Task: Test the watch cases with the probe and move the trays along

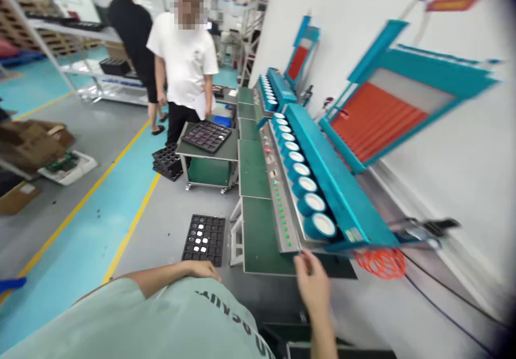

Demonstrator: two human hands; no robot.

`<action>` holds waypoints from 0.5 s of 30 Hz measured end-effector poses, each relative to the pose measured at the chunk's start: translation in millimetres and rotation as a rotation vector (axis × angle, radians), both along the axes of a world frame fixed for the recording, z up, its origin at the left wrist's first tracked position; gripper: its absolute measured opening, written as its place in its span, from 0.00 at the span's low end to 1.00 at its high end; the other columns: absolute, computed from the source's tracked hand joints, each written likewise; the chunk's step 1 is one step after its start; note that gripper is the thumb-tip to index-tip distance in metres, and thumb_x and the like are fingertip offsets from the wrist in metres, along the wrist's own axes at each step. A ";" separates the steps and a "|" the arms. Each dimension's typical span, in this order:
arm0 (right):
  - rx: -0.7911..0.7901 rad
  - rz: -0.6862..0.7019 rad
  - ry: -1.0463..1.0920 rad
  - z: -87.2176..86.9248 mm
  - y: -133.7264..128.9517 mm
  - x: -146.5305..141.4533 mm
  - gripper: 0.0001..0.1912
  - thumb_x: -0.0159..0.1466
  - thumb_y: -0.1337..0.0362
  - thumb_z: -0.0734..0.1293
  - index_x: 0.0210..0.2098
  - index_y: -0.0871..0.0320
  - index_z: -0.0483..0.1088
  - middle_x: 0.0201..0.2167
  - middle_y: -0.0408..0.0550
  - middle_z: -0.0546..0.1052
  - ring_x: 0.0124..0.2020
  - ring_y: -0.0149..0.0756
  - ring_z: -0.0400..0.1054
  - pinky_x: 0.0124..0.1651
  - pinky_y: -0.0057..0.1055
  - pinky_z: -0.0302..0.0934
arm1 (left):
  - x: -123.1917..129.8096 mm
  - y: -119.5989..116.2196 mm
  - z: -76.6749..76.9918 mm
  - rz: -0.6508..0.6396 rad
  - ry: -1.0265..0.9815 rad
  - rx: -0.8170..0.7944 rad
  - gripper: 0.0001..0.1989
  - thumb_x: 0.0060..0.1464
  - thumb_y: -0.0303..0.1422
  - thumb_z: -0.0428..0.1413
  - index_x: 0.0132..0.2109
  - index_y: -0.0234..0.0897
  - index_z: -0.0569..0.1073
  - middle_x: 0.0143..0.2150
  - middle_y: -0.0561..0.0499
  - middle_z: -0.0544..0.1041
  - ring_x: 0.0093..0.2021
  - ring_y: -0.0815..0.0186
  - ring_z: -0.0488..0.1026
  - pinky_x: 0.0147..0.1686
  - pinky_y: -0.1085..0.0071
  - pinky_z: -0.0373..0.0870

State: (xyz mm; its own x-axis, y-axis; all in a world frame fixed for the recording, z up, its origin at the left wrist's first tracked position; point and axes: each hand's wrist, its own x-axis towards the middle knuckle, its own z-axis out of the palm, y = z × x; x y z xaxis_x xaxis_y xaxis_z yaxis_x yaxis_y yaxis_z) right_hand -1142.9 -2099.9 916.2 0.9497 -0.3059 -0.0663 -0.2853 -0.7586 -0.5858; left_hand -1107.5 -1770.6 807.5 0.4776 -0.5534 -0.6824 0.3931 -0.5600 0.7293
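Observation:
My left hand (205,271) rests at the edge of my pale green T-shirt (161,316), holding nothing that I can see. My right hand (312,288) is raised, fingers loosely curled and empty, just by the near end of a green-topped workbench (262,241). Along that bench runs a teal machine (338,187) with a row of round white-centred teal discs (314,204) and a steel panel of green indicator lights (285,219). Neither hand touches the machine.
A black grid tray (203,239) holding several white pieces lies on the grey floor left of the bench. Further back, two people stand near a wheeled cart (205,155) bearing a dark tray. An orange coiled tube (381,263) hangs by the wall.

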 end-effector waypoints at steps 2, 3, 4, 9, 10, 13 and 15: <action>0.069 0.289 0.136 -25.5 69.6 27.5 0.27 0.72 0.52 0.60 0.60 0.62 0.77 0.55 0.63 0.81 0.54 0.49 0.77 0.61 0.40 0.68 | -4.8 45.8 -10.5 0.129 0.011 -0.024 0.17 0.59 0.42 0.66 0.29 0.33 0.76 0.25 0.57 0.72 0.28 0.68 0.70 0.36 0.69 0.70; 0.093 0.466 0.249 -40.6 103.9 37.6 0.25 0.71 0.55 0.62 0.60 0.60 0.77 0.57 0.61 0.81 0.56 0.48 0.77 0.63 0.38 0.66 | -9.2 65.5 -14.2 0.206 0.009 -0.039 0.17 0.57 0.41 0.66 0.29 0.33 0.76 0.25 0.57 0.72 0.28 0.68 0.69 0.36 0.69 0.69; 0.089 0.600 0.374 -55.7 135.0 44.8 0.23 0.70 0.57 0.63 0.60 0.59 0.77 0.57 0.59 0.81 0.57 0.47 0.77 0.64 0.38 0.66 | -14.8 83.9 -16.9 0.290 0.005 -0.052 0.16 0.54 0.41 0.67 0.28 0.34 0.76 0.24 0.56 0.72 0.28 0.68 0.68 0.36 0.69 0.68; -0.049 0.839 0.670 -103.9 216.1 52.7 0.17 0.66 0.64 0.66 0.50 0.60 0.82 0.48 0.59 0.85 0.53 0.51 0.79 0.58 0.38 0.68 | -59.1 161.1 -20.5 0.758 -0.036 -0.029 0.14 0.40 0.44 0.64 0.27 0.37 0.76 0.24 0.53 0.73 0.29 0.64 0.68 0.34 0.68 0.63; -0.062 0.860 0.673 -107.4 221.1 54.4 0.16 0.67 0.63 0.65 0.48 0.59 0.82 0.48 0.59 0.85 0.53 0.51 0.79 0.57 0.37 0.68 | -69.4 172.6 -20.4 0.837 -0.045 0.005 0.16 0.39 0.46 0.63 0.28 0.38 0.77 0.23 0.53 0.72 0.29 0.63 0.68 0.34 0.68 0.62; -0.079 0.895 0.661 -113.1 235.6 66.6 0.18 0.71 0.58 0.61 0.46 0.58 0.81 0.46 0.58 0.85 0.51 0.49 0.80 0.53 0.36 0.68 | -94.1 197.7 -19.6 1.015 -0.056 0.159 0.18 0.39 0.50 0.60 0.29 0.39 0.77 0.23 0.52 0.71 0.31 0.59 0.69 0.36 0.66 0.61; -0.072 0.903 0.654 -117.3 250.7 78.8 0.20 0.73 0.54 0.58 0.45 0.55 0.79 0.42 0.55 0.85 0.48 0.49 0.80 0.50 0.36 0.69 | -101.9 209.3 -19.3 1.094 -0.061 0.266 0.20 0.41 0.52 0.57 0.28 0.40 0.76 0.25 0.50 0.73 0.34 0.55 0.71 0.37 0.65 0.61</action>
